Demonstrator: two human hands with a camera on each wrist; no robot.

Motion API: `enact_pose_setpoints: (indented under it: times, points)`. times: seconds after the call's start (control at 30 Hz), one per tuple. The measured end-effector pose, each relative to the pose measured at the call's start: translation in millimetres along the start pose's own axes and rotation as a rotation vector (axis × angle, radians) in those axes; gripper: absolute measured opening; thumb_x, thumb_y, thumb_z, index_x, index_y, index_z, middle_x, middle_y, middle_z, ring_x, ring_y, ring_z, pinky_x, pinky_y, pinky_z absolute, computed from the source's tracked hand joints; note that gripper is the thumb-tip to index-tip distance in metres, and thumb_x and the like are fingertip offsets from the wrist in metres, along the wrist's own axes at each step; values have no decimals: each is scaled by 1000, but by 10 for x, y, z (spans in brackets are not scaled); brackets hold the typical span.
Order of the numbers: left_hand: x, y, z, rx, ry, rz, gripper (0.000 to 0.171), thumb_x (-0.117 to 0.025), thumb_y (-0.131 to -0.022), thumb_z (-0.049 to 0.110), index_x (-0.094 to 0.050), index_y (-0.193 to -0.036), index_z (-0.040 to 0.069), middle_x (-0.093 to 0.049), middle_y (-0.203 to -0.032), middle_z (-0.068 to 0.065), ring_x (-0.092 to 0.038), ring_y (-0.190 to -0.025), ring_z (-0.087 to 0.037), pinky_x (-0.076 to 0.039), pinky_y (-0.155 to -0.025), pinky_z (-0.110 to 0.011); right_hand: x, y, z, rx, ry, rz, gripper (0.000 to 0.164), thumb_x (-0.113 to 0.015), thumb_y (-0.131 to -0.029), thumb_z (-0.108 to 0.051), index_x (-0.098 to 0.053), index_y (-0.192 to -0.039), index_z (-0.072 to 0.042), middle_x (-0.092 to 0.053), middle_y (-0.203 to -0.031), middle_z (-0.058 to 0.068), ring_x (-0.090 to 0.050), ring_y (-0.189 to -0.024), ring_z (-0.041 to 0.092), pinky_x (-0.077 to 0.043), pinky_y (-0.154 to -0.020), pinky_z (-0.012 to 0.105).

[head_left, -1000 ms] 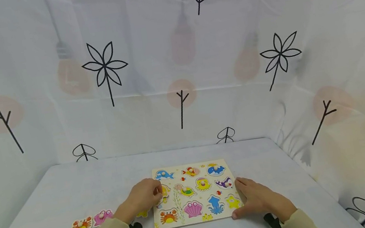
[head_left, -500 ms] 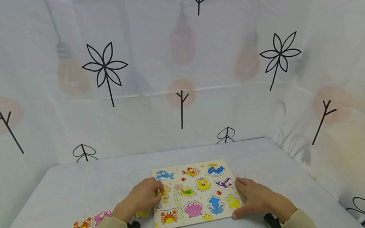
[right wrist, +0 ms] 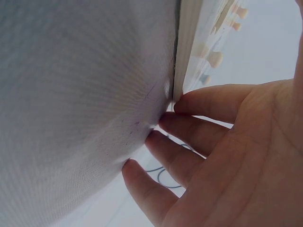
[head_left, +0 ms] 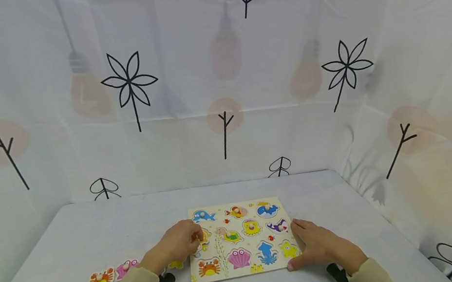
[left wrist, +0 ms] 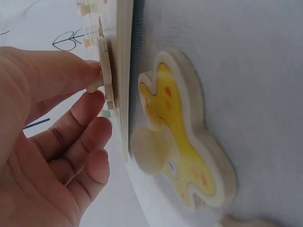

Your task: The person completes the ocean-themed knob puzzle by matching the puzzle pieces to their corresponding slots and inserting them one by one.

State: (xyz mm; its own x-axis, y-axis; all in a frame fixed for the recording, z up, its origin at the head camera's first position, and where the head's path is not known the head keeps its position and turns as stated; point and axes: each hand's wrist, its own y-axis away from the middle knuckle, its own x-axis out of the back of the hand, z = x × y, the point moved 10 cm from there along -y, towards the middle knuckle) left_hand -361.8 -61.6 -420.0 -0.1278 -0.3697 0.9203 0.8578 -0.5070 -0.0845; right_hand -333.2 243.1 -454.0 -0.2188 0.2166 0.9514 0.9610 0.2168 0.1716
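My left hand [head_left: 175,242] pinches the knob of a wooden puzzle piece [left wrist: 107,71] over the left side of the cream sea-animal puzzle board [head_left: 246,243]. In the left wrist view this piece is edge-on, slightly tilted and raised from the board's face; its picture is hidden there. Beside the board's right edge, my right hand [head_left: 324,246] has its fingers extended. In the right wrist view its fingertips [right wrist: 135,170] touch the white cloth, one against the board's edge. Several knobbed pieces sit in the board, including an octopus [head_left: 251,228] and a blue whale [head_left: 203,216].
Left of the board lie a crab piece [head_left: 101,279], a pink piece [head_left: 126,268] and a yellow starfish piece [left wrist: 182,137], partly behind my left arm in the head view. A white cloth covers the table [head_left: 304,187]; a printed curtain [head_left: 191,146] hangs behind.
My left hand has shifted very slightly to the right at the board's left side, still pinching the piece. My right hand and the board have stayed in place.
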Motion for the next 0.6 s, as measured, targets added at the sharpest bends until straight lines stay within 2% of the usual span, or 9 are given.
enact_pose_setpoints:
  times: [0.33, 0.6]
  points:
    - [5, -29, 8, 34, 7, 42, 7, -67, -86, 15, -63, -83, 19, -50, -77, 7, -46, -75, -13, -40, -68, -32, 13, 15, -5, 0, -2, 1, 123, -75, -53, -74, -35, -146, -4, -33, -149, 15, -33, -135, 36, -30, -105, 54]
    - [-21, -74, 21, 52, 17, 41, 4, -68, -87, 17, -65, -85, 17, -49, -77, 5, -45, -74, -14, -39, -67, -32, 11, 9, -1, -12, -15, -4, 124, -75, -52, -74, -35, -147, -5, -33, -150, 15, -33, -135, 36, -30, -105, 55]
